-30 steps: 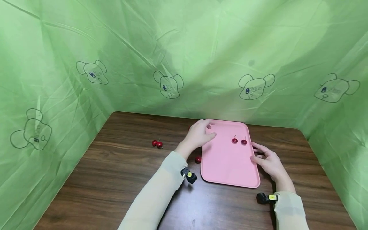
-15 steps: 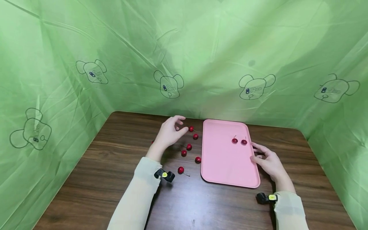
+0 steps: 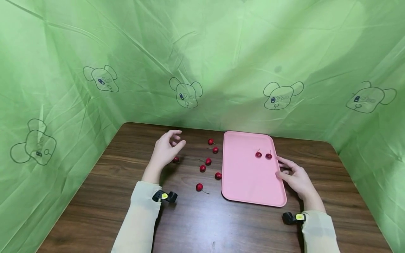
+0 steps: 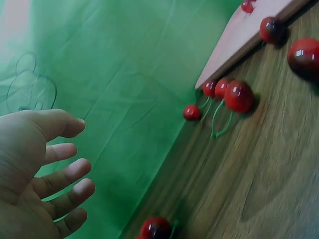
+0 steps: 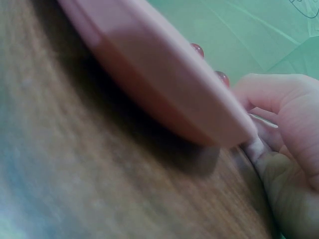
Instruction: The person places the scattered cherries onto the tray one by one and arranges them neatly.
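My left hand (image 3: 165, 149) is held above the left part of the table, fingers loosely bent and apart, nothing between them. A red cherry (image 3: 175, 159) lies below it, partly covered from the head view; the left wrist view shows a cherry (image 4: 155, 228) under the fingers. My right hand (image 3: 295, 177) holds the right edge of a pink tray (image 3: 250, 179), thumb and fingers at its rim (image 5: 224, 109). Two stemmed cherries, one left (image 3: 258, 154) and one right (image 3: 268, 156), sit on the tray near that edge.
Several cherries lie scattered left of the tray, among them one at the back (image 3: 210, 141), one touching or close to the tray's side (image 3: 218, 175) and one in front (image 3: 199, 187). Green cloth (image 3: 221, 70) surrounds the brown wooden table (image 3: 126, 168) at the back and sides.
My left hand has moved left from over the tray to above the cherries at the left, uncovering several others. My right hand and the tray have stayed in place.
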`<state>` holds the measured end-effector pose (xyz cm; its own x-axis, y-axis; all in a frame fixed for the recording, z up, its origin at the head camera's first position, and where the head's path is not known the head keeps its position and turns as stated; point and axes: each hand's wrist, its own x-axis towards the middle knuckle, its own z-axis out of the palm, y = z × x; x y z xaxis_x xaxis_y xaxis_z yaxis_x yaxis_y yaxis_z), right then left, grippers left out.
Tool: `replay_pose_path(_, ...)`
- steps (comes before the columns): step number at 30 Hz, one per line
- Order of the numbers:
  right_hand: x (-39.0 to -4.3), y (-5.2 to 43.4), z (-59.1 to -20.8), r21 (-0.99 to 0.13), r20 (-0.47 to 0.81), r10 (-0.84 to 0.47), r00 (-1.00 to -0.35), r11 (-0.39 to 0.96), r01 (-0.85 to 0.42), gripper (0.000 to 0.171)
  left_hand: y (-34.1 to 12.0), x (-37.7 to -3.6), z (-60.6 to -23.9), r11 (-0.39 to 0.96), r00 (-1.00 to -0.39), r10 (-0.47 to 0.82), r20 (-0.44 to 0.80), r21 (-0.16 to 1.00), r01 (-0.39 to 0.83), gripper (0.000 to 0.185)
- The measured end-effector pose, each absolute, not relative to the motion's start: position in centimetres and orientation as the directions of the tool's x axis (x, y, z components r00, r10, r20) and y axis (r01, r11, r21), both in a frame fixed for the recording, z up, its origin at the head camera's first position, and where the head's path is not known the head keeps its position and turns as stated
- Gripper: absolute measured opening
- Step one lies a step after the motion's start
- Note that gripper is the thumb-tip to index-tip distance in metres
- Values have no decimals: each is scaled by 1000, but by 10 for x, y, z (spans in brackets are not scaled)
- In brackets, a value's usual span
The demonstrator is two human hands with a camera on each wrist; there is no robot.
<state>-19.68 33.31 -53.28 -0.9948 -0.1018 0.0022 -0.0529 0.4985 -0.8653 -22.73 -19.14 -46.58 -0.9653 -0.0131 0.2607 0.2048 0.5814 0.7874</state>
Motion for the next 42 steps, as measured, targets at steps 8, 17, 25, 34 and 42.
replay_pose_path(8, -198, 333, -532, -866, -14, -102, -995, 499, -39, 67, -217, -224, -467, 578, -958, -104, 268, 800, 161, 43)
replay_pose_path(17, -199, 334, -536, -864, -21, -103, -994, 502, -34, 67, -246, -224, -481, 584, -961, -97, 258, 797, 155, 45)
replay_pose_path(25, -199, 332, -536, -865, -27, -110, -994, 501, -32, 67, -277, -223, -497, 598, -975, -53, 218, 789, 144, 47)
replay_pose_path(34, -197, 333, -533, -869, -25, -107, -994, 495, -31, 66, -288, -222, -510, 554, -993, 27, 117, 825, 113, 50)
replay_pose_path(42, -197, 334, -533, -859, -24, -109, -994, 511, -35, 67, -281, -224, -518, 528, -981, 183, 67, 835, 155, 42)
